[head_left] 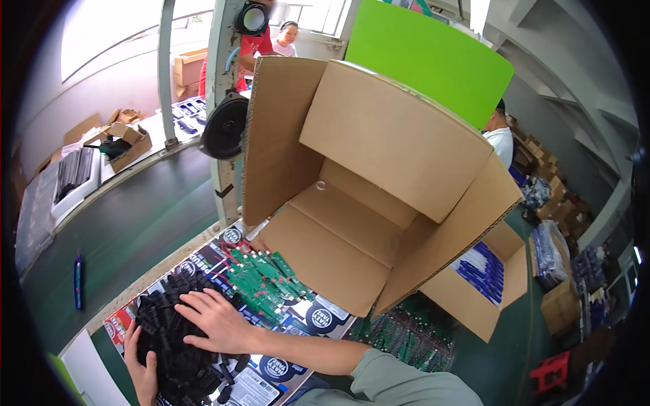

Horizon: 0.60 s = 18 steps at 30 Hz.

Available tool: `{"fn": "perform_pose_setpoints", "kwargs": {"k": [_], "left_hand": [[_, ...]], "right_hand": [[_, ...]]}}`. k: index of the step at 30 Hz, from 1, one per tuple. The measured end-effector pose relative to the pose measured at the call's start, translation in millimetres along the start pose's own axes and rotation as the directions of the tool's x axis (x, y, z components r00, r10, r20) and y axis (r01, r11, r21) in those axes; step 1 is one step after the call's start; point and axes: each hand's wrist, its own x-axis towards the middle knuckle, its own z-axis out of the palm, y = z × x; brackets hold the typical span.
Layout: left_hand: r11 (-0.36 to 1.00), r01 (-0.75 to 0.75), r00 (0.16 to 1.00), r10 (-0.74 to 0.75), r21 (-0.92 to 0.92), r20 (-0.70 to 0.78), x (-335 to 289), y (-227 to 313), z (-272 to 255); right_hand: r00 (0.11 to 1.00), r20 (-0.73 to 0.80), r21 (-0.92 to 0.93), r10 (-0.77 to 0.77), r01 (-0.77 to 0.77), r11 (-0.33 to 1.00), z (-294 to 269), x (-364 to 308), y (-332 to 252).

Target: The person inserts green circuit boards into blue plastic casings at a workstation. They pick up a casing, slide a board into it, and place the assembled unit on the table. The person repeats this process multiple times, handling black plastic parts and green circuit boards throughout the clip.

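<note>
A heap of small black plastic parts (172, 304) lies on the printed work surface (318, 318) at the lower left. My right hand (220, 325) reaches in from the right and rests on top of this heap, fingers stretched and spread. Along the heap's left edge stands my left hand (141, 369), its fingers and thumb apart, touching the outer pieces. Neither hand is gripping a part that I can see. Just beyond my right hand is a loose pile of narrow green circuit boards (264, 281), some with red wires.
A large open cardboard box (399, 128) rises behind the boards. Another box (511, 271) with blue items stands right; more circuit boards (406, 335) lie below it. A blue pen-like item (78, 281) lies on the green belt (145, 223). A post carries a speaker (225, 126). People work beyond.
</note>
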Motion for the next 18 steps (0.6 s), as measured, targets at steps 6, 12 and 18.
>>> {"fn": "perform_pose_setpoints", "kwargs": {"k": [6, 12, 18], "left_hand": [[0.999, 0.047, 0.999, -0.047, -0.022, -0.018, 1, 8, 1], [0.999, 0.032, 0.999, -0.033, -0.039, -0.025, 7, 12, 1], [0.999, 0.011, 1.000, -0.012, -0.043, -0.017, 5, 9, 0]], "right_hand": [[1.000, -0.013, -0.008, -0.015, 0.015, 1.000, -3, -1, 2], [1.000, 0.006, -0.026, -0.001, 0.001, 1.000, -8, 0, 0], [0.999, -0.027, -0.040, -0.032, 0.031, 0.999, -10, 5, -2]]}}
